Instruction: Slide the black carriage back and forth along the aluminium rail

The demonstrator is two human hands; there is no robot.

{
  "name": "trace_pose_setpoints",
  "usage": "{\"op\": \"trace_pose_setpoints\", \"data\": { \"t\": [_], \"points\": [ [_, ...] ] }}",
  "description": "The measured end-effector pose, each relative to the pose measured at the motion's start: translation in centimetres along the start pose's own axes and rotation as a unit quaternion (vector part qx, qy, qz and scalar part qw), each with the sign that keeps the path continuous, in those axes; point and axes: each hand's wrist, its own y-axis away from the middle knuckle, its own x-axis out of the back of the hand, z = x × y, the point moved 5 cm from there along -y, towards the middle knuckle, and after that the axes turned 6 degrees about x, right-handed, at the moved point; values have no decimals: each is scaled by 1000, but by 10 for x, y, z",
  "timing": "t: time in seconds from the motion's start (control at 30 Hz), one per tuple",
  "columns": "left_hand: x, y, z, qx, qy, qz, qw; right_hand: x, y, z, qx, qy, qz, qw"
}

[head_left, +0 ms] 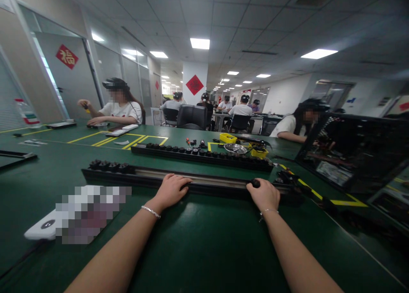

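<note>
A long black channel-shaped rail [207, 181] lies across the green table before me. My left hand [171, 190] grips its near wall around the middle, fingers over the top edge and thumb in front. Toward the rail's right end, my right hand [264, 193] has its fingers closed on a small black part [254, 182], which is mostly covered by the fingers. Several black knob-like parts [113, 166] sit in a row at the left end of the rail. A second black rail [204, 156] behind it carries a row of similar parts.
A white phone-like device [47, 225] with a cable lies at front left. Behind the rails are a yellow bin [228, 138] and a metal dish [235, 148]. A dark monitor [354, 152] stands at right. Co-workers sit at left [123, 107] and right [292, 124].
</note>
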Motion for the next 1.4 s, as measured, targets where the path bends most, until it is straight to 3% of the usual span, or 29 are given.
{"op": "trace_pose_setpoints", "data": {
  "t": [1.4],
  "points": [
    [0, 0, 0, 1, -1, 3, 1000, 5, 0, 1, -11, 10, -13, 1000]
  ]
}}
